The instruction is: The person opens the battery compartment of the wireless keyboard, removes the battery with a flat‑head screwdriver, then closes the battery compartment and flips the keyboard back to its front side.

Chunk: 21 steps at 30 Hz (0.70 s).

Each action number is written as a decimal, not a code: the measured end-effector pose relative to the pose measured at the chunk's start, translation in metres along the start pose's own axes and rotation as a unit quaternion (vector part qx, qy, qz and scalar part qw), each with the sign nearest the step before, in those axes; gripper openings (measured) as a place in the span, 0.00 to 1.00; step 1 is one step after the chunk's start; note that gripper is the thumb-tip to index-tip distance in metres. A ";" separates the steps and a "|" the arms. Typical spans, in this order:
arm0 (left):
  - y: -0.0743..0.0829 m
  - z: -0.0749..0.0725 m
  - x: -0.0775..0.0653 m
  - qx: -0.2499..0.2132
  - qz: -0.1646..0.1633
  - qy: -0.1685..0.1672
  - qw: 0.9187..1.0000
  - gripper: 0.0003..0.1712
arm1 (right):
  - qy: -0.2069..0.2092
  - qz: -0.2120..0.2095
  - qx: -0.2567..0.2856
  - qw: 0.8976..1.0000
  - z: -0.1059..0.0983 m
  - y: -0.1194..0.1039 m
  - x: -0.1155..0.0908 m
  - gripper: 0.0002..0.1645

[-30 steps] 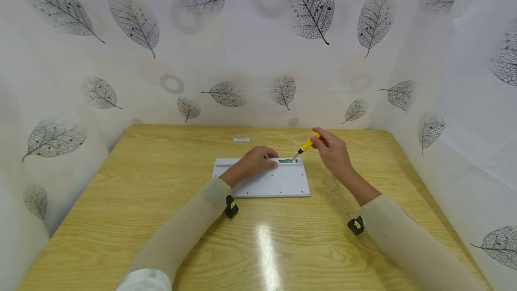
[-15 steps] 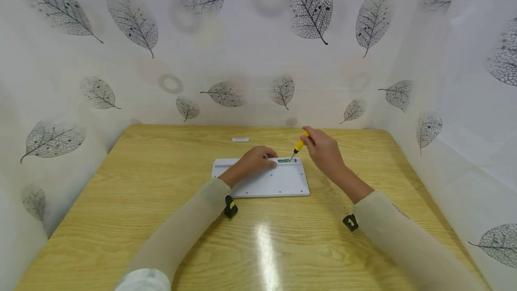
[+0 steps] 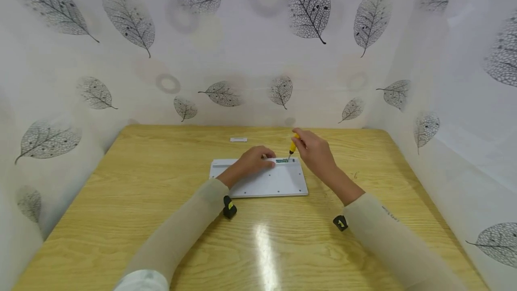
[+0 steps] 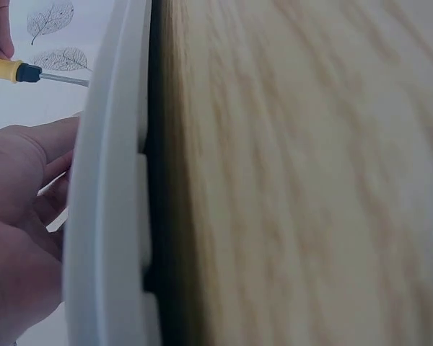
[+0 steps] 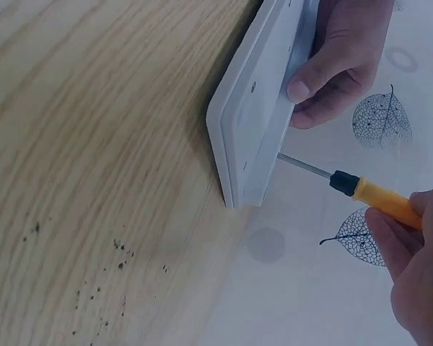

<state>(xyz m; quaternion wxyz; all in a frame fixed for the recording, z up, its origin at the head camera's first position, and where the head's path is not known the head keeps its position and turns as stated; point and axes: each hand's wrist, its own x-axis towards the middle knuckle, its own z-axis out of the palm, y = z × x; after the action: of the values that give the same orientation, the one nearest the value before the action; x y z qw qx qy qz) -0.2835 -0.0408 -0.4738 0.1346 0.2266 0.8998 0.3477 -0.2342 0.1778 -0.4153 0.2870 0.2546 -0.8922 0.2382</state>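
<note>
A white keyboard lies face down on the table, its screw-dotted back up. A slot in its raised far ridge shows a green circuit board. My left hand grips that ridge just left of the slot, thumb on the near side and fingers curled behind, as the right wrist view shows. My right hand holds a yellow-handled screwdriver by the end of its handle. The steep metal shaft points down, its tip at the slot; the tip itself is hidden behind the ridge in the right wrist view.
A small flat white piece lies behind the keyboard near the table's far edge. Dark specks dot the wood to the keyboard's right. Leaf-patterned curtains enclose the wooden table at the back and sides.
My right hand has swung left, bringing the screwdriver from a slant to nearly upright, with its tip staying at the slot. The left hand keeps its grip on the keyboard.
</note>
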 end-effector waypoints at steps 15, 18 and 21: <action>0.001 -0.001 -0.004 -0.021 0.011 0.010 1.000 0.15 | 0.031 0.291 0.208 0.933 0.006 0.033 -0.019 0.22; 0.001 -0.001 -0.004 -0.026 0.016 0.006 1.000 0.15 | 0.057 0.340 0.258 0.903 0.008 0.039 -0.028 0.23; 0.001 -0.001 -0.004 -0.029 0.014 0.005 0.999 0.15 | 0.072 0.381 0.297 0.873 0.011 0.043 -0.034 0.23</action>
<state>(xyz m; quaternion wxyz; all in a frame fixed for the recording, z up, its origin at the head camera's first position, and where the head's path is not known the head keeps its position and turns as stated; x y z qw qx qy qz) -0.2805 -0.0428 -0.4717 0.1316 0.2333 0.8868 0.3766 -0.2404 0.2150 -0.4565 0.1484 -0.0492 -0.7843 0.6004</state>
